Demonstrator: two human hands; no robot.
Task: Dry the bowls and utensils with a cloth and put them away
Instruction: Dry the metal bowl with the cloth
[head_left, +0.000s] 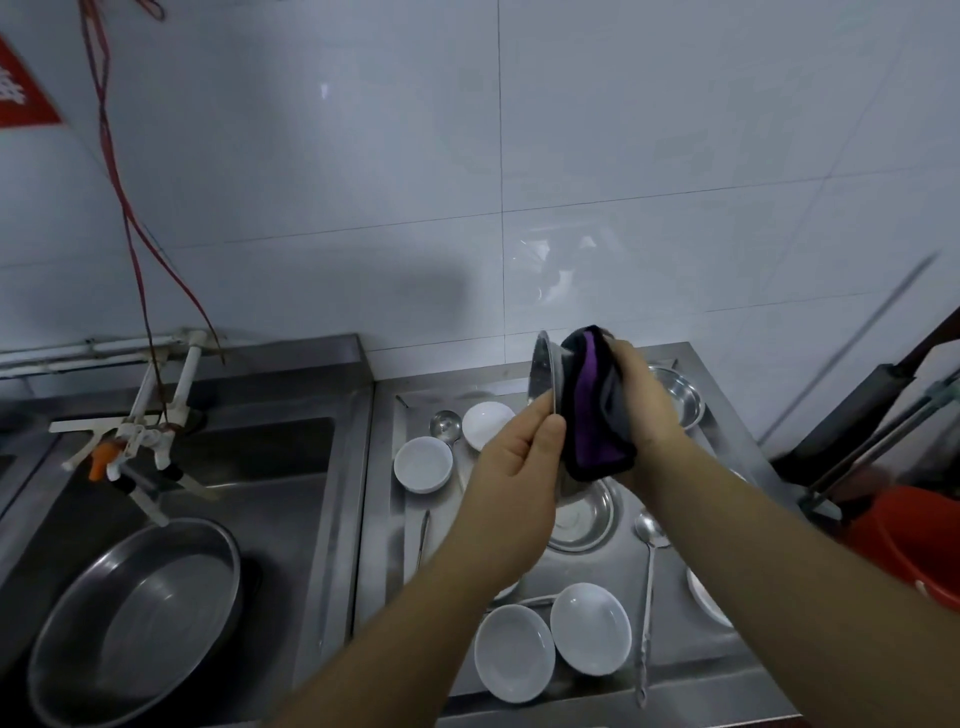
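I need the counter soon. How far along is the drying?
Nothing visibly put away yet. In hand: the left hand holds a steel bowl on edge while the right hand presses a black-and-purple cloth against it. Left on the steel counter: several white bowls, other steel bowls, a long spoon and a ladle. Whether those are already dry, I cannot tell.

Below my arms the stainless steel tabletop (727, 395) carries white ceramic bowls: one small round bowl (423, 463) at the back left, another (487, 425) just behind it, and two (514, 652) (590, 627) side by side at the front. A short steel ladle (445, 424) lies between the back bowls. A long-handled steel spoon (647, 592) lies at the right, a shiny steel bowl (678, 397) in the far corner.
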